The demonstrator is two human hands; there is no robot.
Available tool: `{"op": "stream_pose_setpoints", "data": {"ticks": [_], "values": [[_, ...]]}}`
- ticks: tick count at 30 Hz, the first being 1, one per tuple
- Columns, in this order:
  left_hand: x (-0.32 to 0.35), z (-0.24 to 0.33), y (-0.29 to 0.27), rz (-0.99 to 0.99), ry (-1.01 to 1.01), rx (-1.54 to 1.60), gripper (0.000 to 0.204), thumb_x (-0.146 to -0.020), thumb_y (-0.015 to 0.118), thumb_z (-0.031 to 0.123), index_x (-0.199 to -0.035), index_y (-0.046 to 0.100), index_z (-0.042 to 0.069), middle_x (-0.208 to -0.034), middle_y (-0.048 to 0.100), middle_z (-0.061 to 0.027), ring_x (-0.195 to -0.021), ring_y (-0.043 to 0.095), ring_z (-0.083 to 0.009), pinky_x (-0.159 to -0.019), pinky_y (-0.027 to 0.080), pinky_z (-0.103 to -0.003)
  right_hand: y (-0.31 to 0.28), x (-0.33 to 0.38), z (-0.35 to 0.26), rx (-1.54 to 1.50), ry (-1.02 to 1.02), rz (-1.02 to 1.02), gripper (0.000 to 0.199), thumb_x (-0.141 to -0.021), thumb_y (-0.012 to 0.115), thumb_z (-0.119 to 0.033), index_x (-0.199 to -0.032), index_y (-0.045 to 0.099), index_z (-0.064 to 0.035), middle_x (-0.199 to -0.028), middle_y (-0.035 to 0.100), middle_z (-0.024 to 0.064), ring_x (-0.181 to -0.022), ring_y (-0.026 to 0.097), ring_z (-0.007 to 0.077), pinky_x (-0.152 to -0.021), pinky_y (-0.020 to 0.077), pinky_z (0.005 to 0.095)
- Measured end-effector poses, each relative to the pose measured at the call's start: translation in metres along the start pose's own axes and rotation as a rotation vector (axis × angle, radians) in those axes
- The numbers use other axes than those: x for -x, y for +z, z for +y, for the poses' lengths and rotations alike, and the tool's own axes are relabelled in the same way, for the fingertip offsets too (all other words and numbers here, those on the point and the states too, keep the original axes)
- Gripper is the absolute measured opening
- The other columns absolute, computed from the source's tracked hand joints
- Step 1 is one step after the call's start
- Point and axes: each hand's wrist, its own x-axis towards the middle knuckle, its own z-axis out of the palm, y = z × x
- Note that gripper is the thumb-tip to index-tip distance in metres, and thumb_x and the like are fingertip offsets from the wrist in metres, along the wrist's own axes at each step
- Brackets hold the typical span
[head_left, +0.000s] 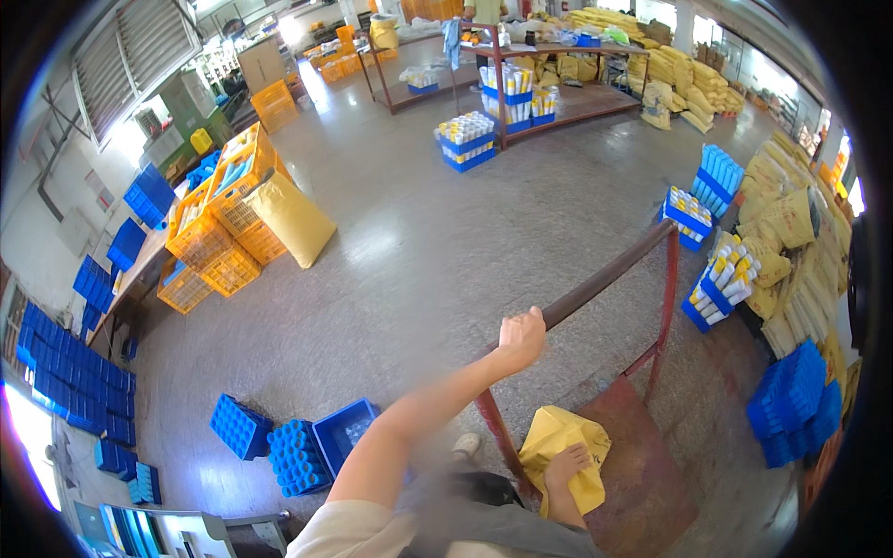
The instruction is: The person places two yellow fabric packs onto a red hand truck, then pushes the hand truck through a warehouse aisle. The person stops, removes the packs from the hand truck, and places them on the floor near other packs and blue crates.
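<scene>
My left hand (524,337) is wrapped round the dark handle bar (605,277) of a flat red cart (642,446), with the arm stretched across in front of me. Low in the view, my right hand (566,465) holds a crumpled yellow sack (549,432) against the handle end of the cart's bed. Its fingers lie bent over the sack's surface, and what is under the palm is hidden. The sack's lower part is partly covered by my arm.
At left, yellow crates (228,265) stand stacked beside a yellow-tan sack (293,223). Blue crates (242,428) lie on the floor nearer me. Crates of white-and-yellow tubes (721,279) and piled sacks (800,270) line the right. A metal-framed table (595,102) stands far off.
</scene>
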Motion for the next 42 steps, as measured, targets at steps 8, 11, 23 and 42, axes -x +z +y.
{"op": "stream_pose_setpoints", "data": {"ticks": [8,11,23,42], "values": [[-0.009,0.006,0.011,0.066,-0.033,-0.14,0.005,-0.088,0.059,0.008,-0.091,0.056,0.006,-0.081,0.073,-0.0176,-0.08,0.075,-0.034,-0.069,0.059,-0.045,0.02,-0.019,0.08,-0.726,0.192,-0.647,0.05,-0.082,0.069,-0.023,-0.12,0.062,0.0089,-0.124,0.064,0.0322,-0.112,0.065,0.0427,-0.094,0.0505,0.0498],[-0.015,-0.003,0.021,0.116,-0.004,-0.172,0.005,-0.088,0.058,0.008,-0.092,0.056,0.006,-0.076,0.072,-0.0161,-0.072,0.073,-0.0336,-0.062,0.057,-0.044,0.027,-0.019,0.087,-0.646,0.191,-0.735,0.048,-0.081,0.07,-0.028,-0.111,0.068,0.0085,-0.111,0.069,0.0315,-0.109,0.066,0.043,-0.09,0.0544,0.0465],[-0.078,-0.003,0.034,0.094,0.035,-0.284,0.019,-0.089,0.059,0.016,-0.103,0.062,0.003,-0.09,0.073,-0.024,-0.085,0.073,-0.0416,-0.077,0.057,-0.051,0.051,0.008,0.093,-1.127,0.441,-0.932,0.043,-0.066,0.08,-0.003,-0.106,0.069,0.008,-0.093,0.072,0.0136,-0.085,0.068,0.0216,-0.07,0.0526,0.0345],[-0.163,-0.028,0.045,0.105,0.261,-0.142,0.015,-0.093,0.06,0.013,-0.098,0.065,0.0,-0.094,0.076,-0.0164,-0.088,0.076,-0.0324,-0.074,0.061,-0.041,-0.206,0.143,0.005,-1.483,1.231,-0.501,0.033,-0.068,0.067,0.004,-0.101,0.065,0.007,-0.082,0.064,0.009,-0.072,0.062,0.0193,-0.057,0.0486,0.0344]]}}
